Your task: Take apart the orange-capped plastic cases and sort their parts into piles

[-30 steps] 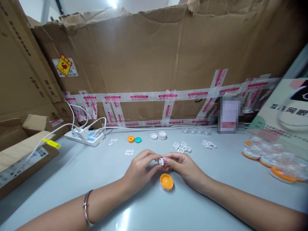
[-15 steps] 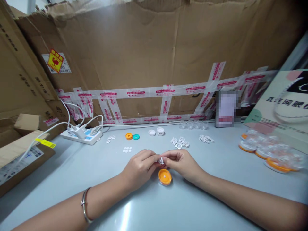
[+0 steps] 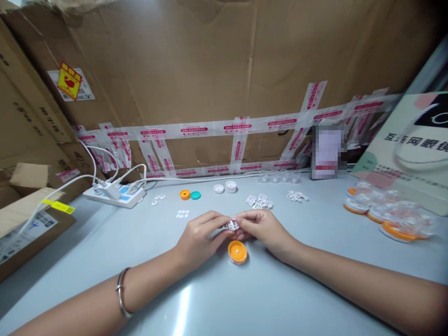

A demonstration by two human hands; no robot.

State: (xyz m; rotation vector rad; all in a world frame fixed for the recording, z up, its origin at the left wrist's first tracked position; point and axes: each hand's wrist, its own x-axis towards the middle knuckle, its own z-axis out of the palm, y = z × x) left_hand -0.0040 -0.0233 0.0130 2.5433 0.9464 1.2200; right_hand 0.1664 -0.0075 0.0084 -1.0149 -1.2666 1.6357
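My left hand [image 3: 200, 239] and my right hand [image 3: 263, 227] meet at the middle of the grey table [image 3: 105, 252]. Both pinch one small white plastic piece [image 3: 232, 225] between thumb and fingertips, just above the table. An orange round cap [image 3: 237, 252] lies flat right below the hands. A metal bangle [image 3: 121, 293] is on my left wrist.
Behind the hands lie small white discs [image 3: 182, 214], an orange ring [image 3: 185, 194], a teal ring [image 3: 195, 195], white caps [image 3: 225, 187] and heaps of white pieces [image 3: 259, 201]. A power strip [image 3: 114, 195] sits at left, orange-based clear cases [image 3: 388, 214] at right, and a cardboard wall [image 3: 210, 84] behind.
The view has tilted down a little, so everything sits higher in the picture. Both hands stay pinched on the white piece above the orange cap.
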